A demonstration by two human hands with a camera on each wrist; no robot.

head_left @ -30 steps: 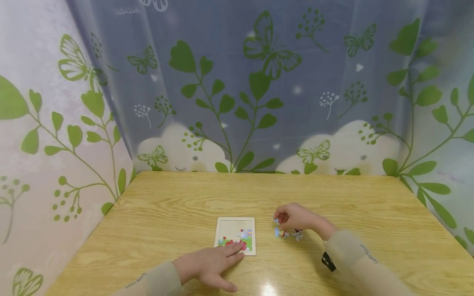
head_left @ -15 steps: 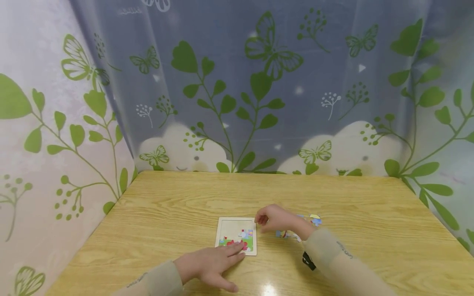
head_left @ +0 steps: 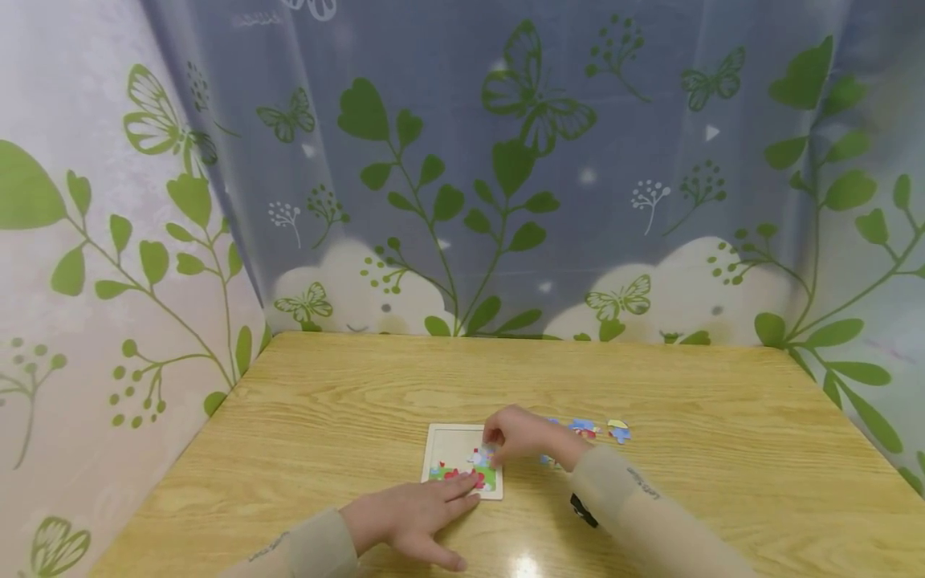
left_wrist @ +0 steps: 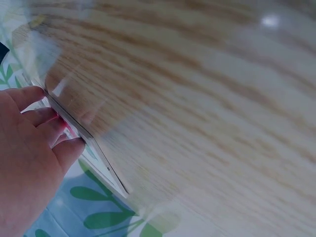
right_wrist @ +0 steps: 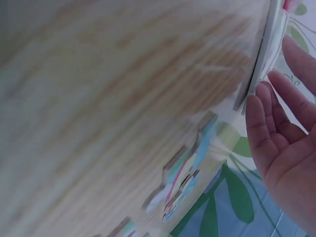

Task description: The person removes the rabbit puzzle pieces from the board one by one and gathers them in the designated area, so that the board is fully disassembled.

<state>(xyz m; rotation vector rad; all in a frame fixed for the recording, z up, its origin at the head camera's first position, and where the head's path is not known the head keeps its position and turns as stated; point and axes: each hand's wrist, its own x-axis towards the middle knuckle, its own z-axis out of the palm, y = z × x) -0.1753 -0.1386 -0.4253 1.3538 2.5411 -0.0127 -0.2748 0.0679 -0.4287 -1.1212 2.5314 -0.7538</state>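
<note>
A square wooden puzzle board point(head_left: 442, 438) with a pale frame lies on the table, its lower part and right side filled with colourful picture pieces and its upper left showing bare wood. My left hand point(head_left: 415, 518) rests flat with its fingers on the lower edge of the board, seen from the side in the left wrist view. Over the right side of the board, my right hand point(head_left: 522, 433) pinches a puzzle piece between thumb and fingers; the piece is mostly hidden by them. The right wrist view shows the fingers point(right_wrist: 256, 118) of that hand curled close beside the board's edge.
Several loose puzzle pieces point(head_left: 582, 427) lie right of the board, partly behind the right forearm. One blue and yellow piece point(head_left: 618, 431) sits farthest right. A patterned curtain point(head_left: 462, 160) hangs behind the wooden table point(head_left: 347, 385).
My right hand has moved left from the loose pieces to the board's right side, bringing a puzzle piece with it. Loose pieces it covered before now show. My left hand has stayed on the board.
</note>
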